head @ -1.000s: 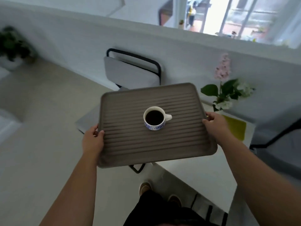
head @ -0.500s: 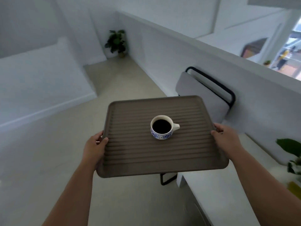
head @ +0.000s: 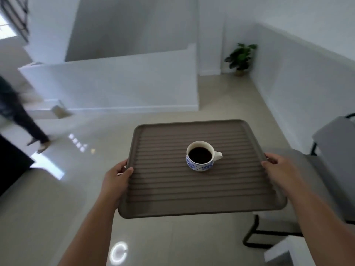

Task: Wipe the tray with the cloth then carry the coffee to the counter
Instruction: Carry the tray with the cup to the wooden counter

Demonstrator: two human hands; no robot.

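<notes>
A brown ribbed tray (head: 172, 196) is held level in the air in front of me. On its middle stands a white cup with blue pattern (head: 200, 156), full of black coffee, handle pointing right. My left hand (head: 115, 177) grips the tray's left edge with the thumb on top. My right hand (head: 278, 169) grips the right edge the same way. No cloth is in view.
A grey chair with black legs (head: 315, 179) stands at the right, partly under the tray. A low white wall (head: 115, 85) runs across ahead, and a potted plant (head: 241, 58) sits in the far corner. Another person's legs (head: 25, 121) cross the glossy floor at the left.
My view has swung to the left: the table and flowers are gone, the chair slid to the right edge, and the open floor with the low wall came into view. Both hands keep the tray.
</notes>
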